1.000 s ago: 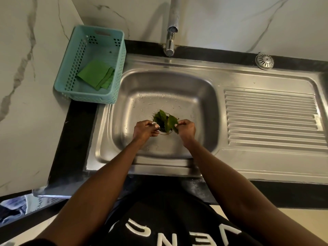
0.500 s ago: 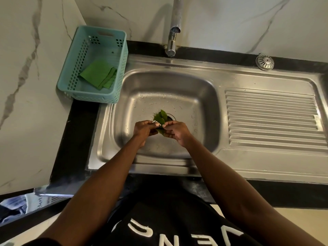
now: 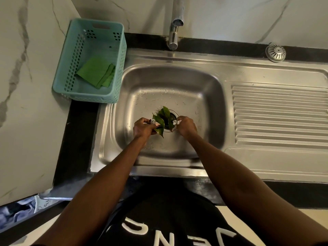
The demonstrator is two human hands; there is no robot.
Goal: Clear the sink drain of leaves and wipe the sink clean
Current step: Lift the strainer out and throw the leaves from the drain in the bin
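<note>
Both hands [image 3: 144, 127] [image 3: 186, 126] pinch leaves [image 3: 162, 119] pointing variously.

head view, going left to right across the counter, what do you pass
teal basket with a green cloth in it → left hand → leaves over the drain → right hand → ribbed draining board

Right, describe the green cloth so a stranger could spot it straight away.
Start at the stainless steel sink basin, then look left to the teal perforated plastic basket on the black counter in the wall corner. The folded green cloth lies flat inside it, a matte square, unlike the glossy dark leaves at the drain.
</note>
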